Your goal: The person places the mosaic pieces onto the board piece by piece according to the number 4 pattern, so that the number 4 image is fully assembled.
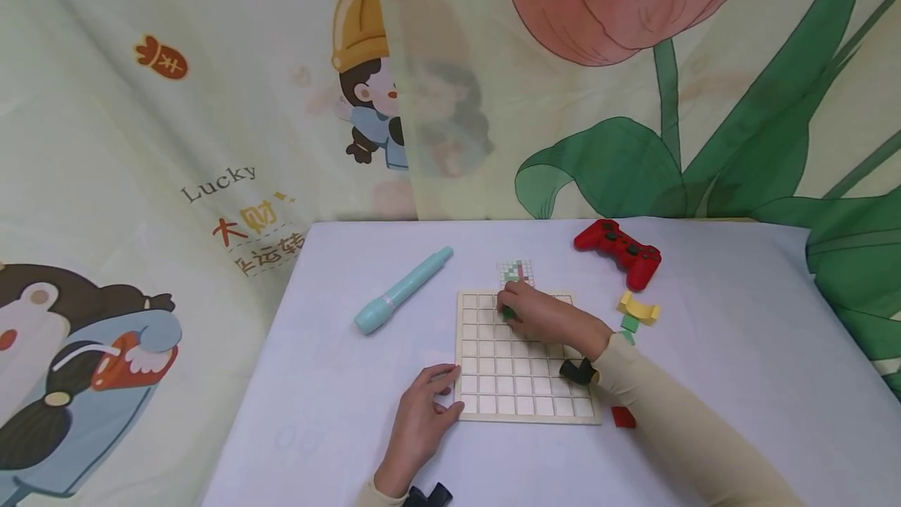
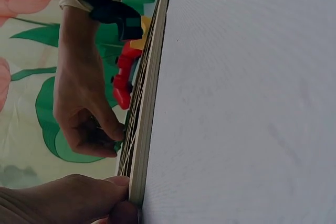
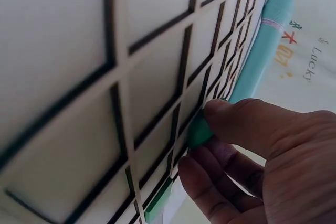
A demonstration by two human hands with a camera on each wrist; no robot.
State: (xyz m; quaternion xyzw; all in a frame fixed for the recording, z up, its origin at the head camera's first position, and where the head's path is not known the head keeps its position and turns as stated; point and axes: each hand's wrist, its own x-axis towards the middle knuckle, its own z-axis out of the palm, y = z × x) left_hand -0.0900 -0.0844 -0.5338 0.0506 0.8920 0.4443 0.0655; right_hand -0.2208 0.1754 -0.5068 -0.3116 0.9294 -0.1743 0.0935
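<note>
A pale wooden grid board (image 1: 526, 418) with square cells lies on the table. At its left edge, my left hand (image 1: 421, 421) touches the frame with thumb and fingertips; the left wrist view shows the thumb (image 2: 118, 181) against the edge. Over the board's upper part, my right hand (image 1: 552, 318) pinches a small green block (image 3: 199, 131) between thumb and fingers, close to the cells. Another green block (image 3: 158, 201) sits at the grid in the right wrist view. Just past the board lies a small pattern card (image 1: 508, 266), partly covered by the right hand.
Right of the board are yellow blocks (image 1: 639, 308), a green block (image 1: 629, 323) and a red block (image 1: 622, 417). A red game controller (image 1: 619, 251) lies at the back right. A mint-green flashlight-shaped object (image 1: 404, 289) lies left of the board. A printed curtain (image 1: 450, 194) hangs behind the table.
</note>
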